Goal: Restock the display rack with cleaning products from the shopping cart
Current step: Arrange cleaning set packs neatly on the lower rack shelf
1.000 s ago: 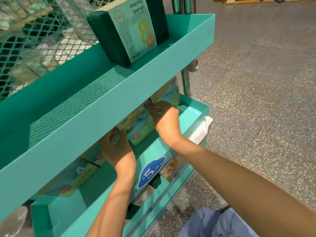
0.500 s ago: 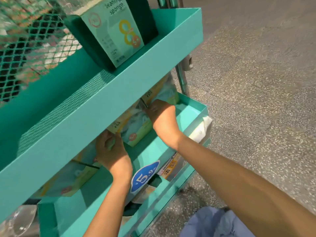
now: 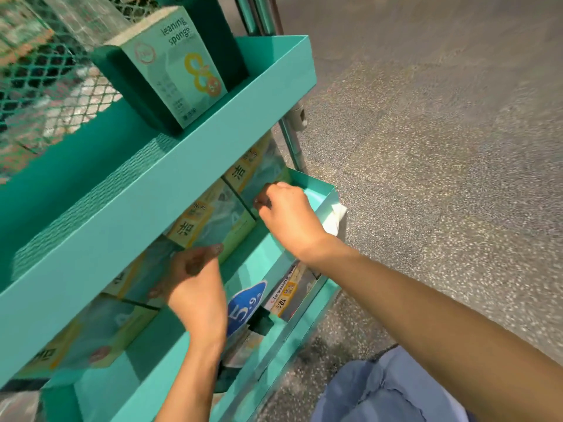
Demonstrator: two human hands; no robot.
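Hands (image 3: 198,287) (image 3: 289,217) pulled back, curled on tilted packs (image 3: 213,220), labels facing up-front

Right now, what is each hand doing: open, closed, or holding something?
Left hand: fingers curled on the lower edge of a pale green and yellow cleaning-product box.
Right hand: fingers curled, touching the neighbouring box; grip unclear.

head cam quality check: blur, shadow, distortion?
Head view: wide-angle bend curves the top shelf; boxes beneath it lie shaded; sponge pack text readable; left hand and right hand slightly soft; floor smeared toward the right edge.
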